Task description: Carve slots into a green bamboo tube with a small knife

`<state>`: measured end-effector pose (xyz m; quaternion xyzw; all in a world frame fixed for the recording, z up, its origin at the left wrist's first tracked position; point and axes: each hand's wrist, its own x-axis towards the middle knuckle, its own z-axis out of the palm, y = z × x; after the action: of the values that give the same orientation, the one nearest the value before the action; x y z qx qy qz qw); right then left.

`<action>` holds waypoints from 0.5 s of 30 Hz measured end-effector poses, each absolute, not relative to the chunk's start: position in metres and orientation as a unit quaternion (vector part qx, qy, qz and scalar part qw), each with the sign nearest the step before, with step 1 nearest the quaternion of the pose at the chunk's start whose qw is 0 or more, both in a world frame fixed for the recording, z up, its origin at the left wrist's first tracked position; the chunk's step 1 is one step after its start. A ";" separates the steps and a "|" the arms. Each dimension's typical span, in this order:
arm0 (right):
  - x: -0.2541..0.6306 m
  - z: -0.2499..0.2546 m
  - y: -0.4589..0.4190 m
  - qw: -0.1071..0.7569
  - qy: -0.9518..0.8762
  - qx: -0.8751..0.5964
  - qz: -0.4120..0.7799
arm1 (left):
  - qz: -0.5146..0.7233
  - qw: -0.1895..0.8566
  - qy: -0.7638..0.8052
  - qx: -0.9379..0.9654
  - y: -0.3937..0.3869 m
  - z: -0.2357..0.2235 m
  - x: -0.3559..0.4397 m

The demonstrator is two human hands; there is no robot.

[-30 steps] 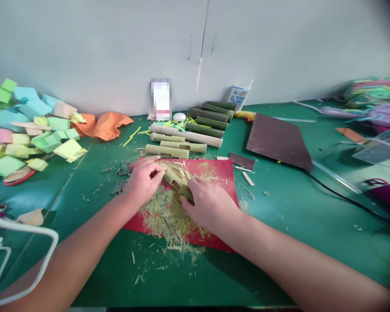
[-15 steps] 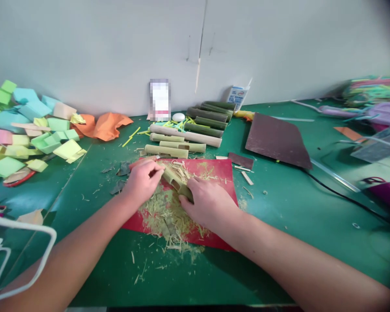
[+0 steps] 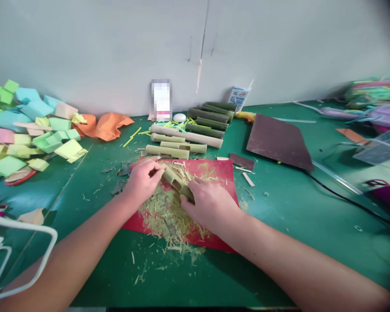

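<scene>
A pale green bamboo tube (image 3: 173, 178) with a rectangular notch cut in its side lies slantwise over a red sheet (image 3: 225, 173). My right hand (image 3: 211, 203) is wrapped round its near end. At the far end, my left hand (image 3: 144, 180) is closed, thumb and fingertips pinched at the tube's tip. Bamboo shavings and dust (image 3: 169, 221) cover much of the red sheet. Just behind my left hand a tool with a reddish handle (image 3: 145, 160) is partly hidden.
Behind the sheet lie several cut bamboo pieces (image 3: 167, 151), with a phone (image 3: 161, 99) propped against the wall. Folded paper pieces (image 3: 32, 108) pile up at the left. A dark brown sheet (image 3: 279, 141) lies at the right, near a cable (image 3: 341, 188). A white wire frame (image 3: 53, 236) stands front left.
Both hands keep their hold on the bamboo tube, which has turned slightly so its notch shows more. The whole view has shifted a little.
</scene>
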<state>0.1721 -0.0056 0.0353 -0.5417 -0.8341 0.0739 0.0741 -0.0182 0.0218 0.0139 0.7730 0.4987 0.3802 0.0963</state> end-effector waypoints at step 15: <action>0.173 0.035 -0.006 0.077 -0.834 -0.541 0.072 | 0.378 0.098 0.494 0.777 0.022 0.014 -0.018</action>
<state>0.1727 -0.0056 0.0351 -0.5414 -0.8341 0.0725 0.0770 -0.0185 0.0224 0.0139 0.7769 0.4937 0.3782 0.0982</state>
